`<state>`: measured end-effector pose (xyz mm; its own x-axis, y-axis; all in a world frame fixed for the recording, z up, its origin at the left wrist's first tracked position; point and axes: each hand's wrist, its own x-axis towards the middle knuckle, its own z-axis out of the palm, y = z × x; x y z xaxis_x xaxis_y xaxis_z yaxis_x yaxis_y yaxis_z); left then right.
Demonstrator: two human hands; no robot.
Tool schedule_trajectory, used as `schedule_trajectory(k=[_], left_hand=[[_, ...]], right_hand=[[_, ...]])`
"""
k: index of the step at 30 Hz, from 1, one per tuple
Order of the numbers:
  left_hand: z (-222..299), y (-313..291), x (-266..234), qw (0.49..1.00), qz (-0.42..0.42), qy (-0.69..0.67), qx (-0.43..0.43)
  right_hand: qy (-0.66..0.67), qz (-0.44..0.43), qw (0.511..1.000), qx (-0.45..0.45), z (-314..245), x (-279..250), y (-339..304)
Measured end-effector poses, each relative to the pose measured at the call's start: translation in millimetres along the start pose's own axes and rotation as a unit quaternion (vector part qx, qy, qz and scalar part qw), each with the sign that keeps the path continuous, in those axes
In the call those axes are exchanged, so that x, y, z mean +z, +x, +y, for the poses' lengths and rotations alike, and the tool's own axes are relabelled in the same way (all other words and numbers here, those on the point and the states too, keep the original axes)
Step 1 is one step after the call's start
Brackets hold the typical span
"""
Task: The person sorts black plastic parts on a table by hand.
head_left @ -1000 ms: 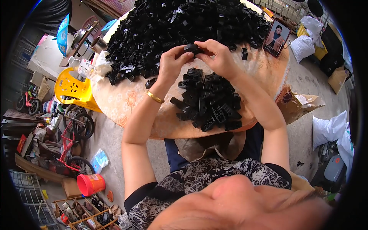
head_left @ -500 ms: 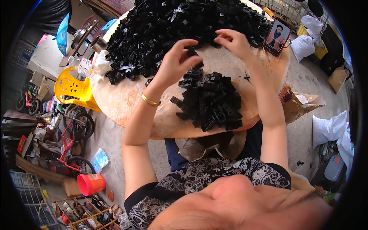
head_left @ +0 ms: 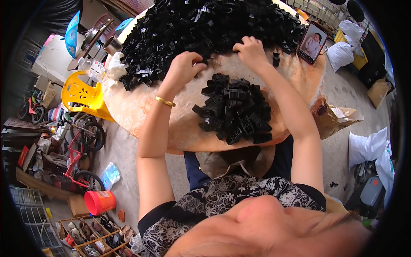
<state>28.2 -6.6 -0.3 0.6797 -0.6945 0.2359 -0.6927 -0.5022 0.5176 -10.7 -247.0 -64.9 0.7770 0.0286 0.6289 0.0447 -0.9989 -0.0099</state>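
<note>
A large heap of small black plastic parts [head_left: 162, 38] covers the far side of the table. A smaller pile of the same black parts [head_left: 235, 107] lies near the table's front edge. My left hand [head_left: 184, 67], a gold bangle on its wrist, is at the heap's near edge with fingers and thumb curled in. To its right, my right hand [head_left: 251, 53] bends its fingers at the heap's edge. What either hand grips, if anything, is hidden. One single black part [head_left: 276, 59] stands on the cloth just right of my right hand.
A phone [head_left: 311, 43] leans at the heap's right end. The round table has an orange patterned cover [head_left: 141, 113]. A yellow chair [head_left: 81, 96] stands left, beyond a red bucket [head_left: 100, 202] and bicycles. A torn brown bag [head_left: 338, 115] is by the right edge.
My left hand has moved left and away from the small pile; the black part at its fingers no longer shows there. My right hand has shifted slightly left and down. The phone picture differs.
</note>
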Motion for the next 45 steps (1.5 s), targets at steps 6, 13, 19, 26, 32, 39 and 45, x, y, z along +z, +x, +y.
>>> schedule_trajectory(k=[6,13,19,26,32,39,45], left_hand=[[3.1,0.2,30.4,0.980,0.067,0.177,0.057],[3.2,8.0,38.4,0.978,0.038,-0.026,0.201],[4.6,8.4,23.4,0.939,-0.123,-0.320,-0.018],[-6.9,8.4,16.5,0.744,-0.195,-0.637,-0.052],[-9.4,9.1,23.4,0.716,-0.250,-0.645,-0.096],[24.9,-1.2,15.7,0.803,-0.153,-0.550,-0.169],[13.7,-0.7,14.5,0.790,-0.165,-0.574,-0.137]], right_hand=[[0.144,-0.099,0.981,-0.085,-23.1,-20.0,-5.8],[0.412,-0.178,0.891,-0.067,-32.3,-47.4,-7.2],[0.525,-0.132,0.841,-0.002,-31.6,-52.3,-6.5],[0.493,0.058,0.865,-0.070,-43.6,-70.8,-5.4],[0.480,0.003,0.872,-0.094,-49.0,-72.9,-7.8],[0.440,0.019,0.894,-0.081,-54.6,-75.1,-11.8],[0.475,-0.002,0.877,-0.077,-57.3,-74.1,-12.8]])
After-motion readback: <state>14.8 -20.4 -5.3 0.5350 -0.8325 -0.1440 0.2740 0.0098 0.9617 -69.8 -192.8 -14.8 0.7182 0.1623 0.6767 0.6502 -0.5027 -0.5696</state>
